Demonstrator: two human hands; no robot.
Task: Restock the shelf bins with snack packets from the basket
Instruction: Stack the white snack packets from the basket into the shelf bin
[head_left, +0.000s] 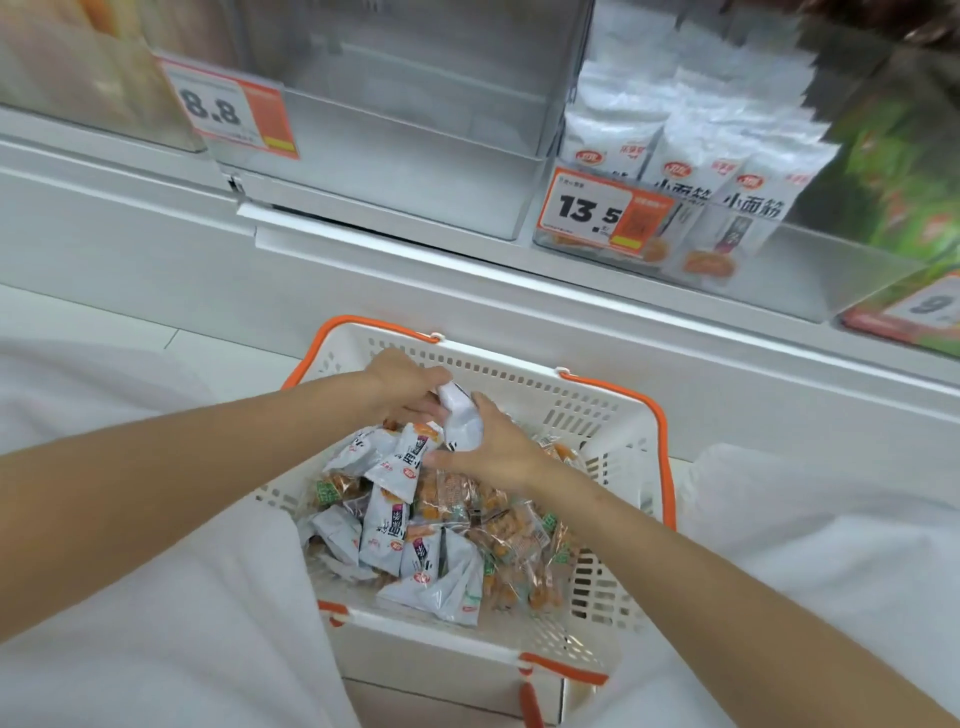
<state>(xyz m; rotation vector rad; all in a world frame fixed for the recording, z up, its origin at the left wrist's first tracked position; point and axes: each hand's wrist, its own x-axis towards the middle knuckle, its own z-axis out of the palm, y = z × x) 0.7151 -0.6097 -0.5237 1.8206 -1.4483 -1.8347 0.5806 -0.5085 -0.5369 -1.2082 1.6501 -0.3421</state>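
Gripping white packet (461, 418) over basket (597, 410): left hand (402, 382) fingers curled on its top, right hand (498, 449) cupped round its side; loose snack packets (415, 530) heaped below.

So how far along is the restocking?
Early. Done: the clear plastic bin with the 13.5 tag holds upright white packets. In hand: the left hand and right hand grip a white snack packet in the white plastic basket with orange handles. Left: the clear bin with the 8.8 tag looks empty, and a heap of packets sits in the basket.
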